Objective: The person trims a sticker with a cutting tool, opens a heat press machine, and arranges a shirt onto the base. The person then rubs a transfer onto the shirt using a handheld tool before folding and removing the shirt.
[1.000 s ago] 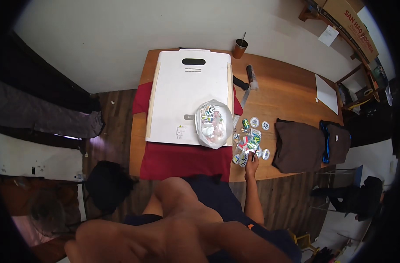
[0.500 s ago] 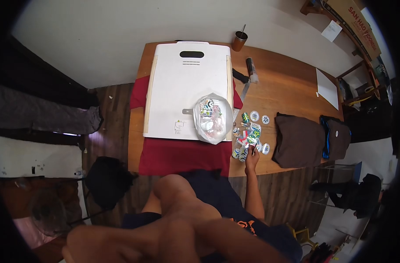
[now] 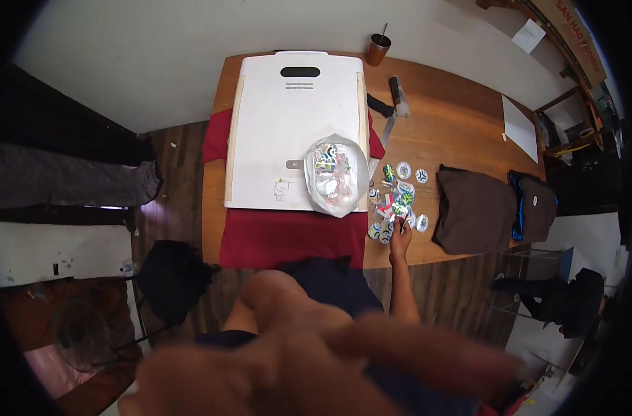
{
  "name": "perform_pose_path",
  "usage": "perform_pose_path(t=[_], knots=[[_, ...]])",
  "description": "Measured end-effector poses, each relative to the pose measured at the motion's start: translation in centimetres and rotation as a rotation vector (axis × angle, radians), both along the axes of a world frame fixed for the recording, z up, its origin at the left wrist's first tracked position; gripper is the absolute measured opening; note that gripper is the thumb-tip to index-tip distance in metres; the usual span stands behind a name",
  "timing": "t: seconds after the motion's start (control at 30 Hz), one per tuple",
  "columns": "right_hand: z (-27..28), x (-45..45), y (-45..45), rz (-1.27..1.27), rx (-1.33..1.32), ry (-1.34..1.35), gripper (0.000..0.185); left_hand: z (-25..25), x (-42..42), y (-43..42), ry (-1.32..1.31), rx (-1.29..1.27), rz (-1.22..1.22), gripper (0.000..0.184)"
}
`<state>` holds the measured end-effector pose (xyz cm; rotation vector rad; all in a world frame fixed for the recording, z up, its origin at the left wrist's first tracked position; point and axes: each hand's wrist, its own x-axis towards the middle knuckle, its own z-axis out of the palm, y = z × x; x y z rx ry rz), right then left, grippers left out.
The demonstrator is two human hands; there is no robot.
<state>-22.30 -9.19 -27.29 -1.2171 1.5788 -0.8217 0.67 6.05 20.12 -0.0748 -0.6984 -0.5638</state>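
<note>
My right hand (image 3: 400, 243) is at the table's front edge, fingers closed on a small slim dark thing (image 3: 402, 224), too small to name. It touches the near side of a pile of colourful patterned round pieces (image 3: 402, 201) that look like stickers. My left hand (image 3: 309, 353) is large and blurred close to the camera, fingers apart, with nothing seen in it. A clear plastic bag (image 3: 336, 197) of similar pieces rests on the lower right of a white board (image 3: 267, 125) with a handle slot. Under the board lies maroon cloth (image 3: 295, 239).
Folded brown cloth (image 3: 474, 211) and another dark folded bundle (image 3: 535, 208) lie on the right of the wooden table (image 3: 461, 111). A brown cup (image 3: 378, 52), a dark cylinder (image 3: 397, 93) and a white sheet (image 3: 519, 128) are farther back. Black fabric (image 3: 174, 284) stands at left.
My left hand has moved up and right near the camera, with a finger now stretched rightward. My right hand stays by the pile, its dark thing held. The view has tilted slightly.
</note>
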Motion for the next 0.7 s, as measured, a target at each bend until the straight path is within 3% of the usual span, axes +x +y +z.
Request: perform_pose_path(t=[0.1,0.13,0.23,0.3,0.37,0.4,0.43,0.53,0.6,0.7], knots=[[1.2,0.9,0.3,-0.106,0.041,0.073,0.029,-1.4,2.0,-2.0,-0.111,0.247,0.088,0.047],[-1.1,-0.4,-0.3,-0.013,-0.05,-0.011,0.035,-2.6,2.9,-2.7,-0.151,0.352,0.132,0.047],[-3.4,-1.0,0.0,-0.184,-0.079,-0.097,0.042,-8.9,5.1,-3.5,-0.243,0.656,0.262,0.043],[-3.9,-1.9,0.1,-0.167,-0.046,-0.055,0.046,-13.1,5.7,-4.0,-0.314,0.749,0.384,0.038],[-3.4,-1.9,-0.1,-0.159,0.023,0.043,0.045,-16.9,7.0,-3.6,-0.392,0.853,0.409,0.04],[-0.1,-1.1,0.0,-0.141,0.067,-0.072,0.048,-18.5,7.1,-3.3,-0.365,0.922,0.395,0.043],[-0.3,-1.1,-0.2,-0.158,0.054,-0.099,0.046,-20.2,7.2,-2.9,-0.336,0.992,0.383,0.047],[-1.4,-1.4,-1.4,0.012,-0.244,0.282,0.038,-24.2,7.4,-1.5,-0.422,1.155,0.424,0.033],[-1.8,-1.6,-2.4,0.137,-0.219,0.379,0.04,-25.9,7.6,-0.7,-0.439,1.332,0.405,0.025],[-2.6,-1.4,-3.6,0.256,-0.257,0.542,0.046,-26.7,8.3,0.1,-0.518,1.491,0.187,0.018]])
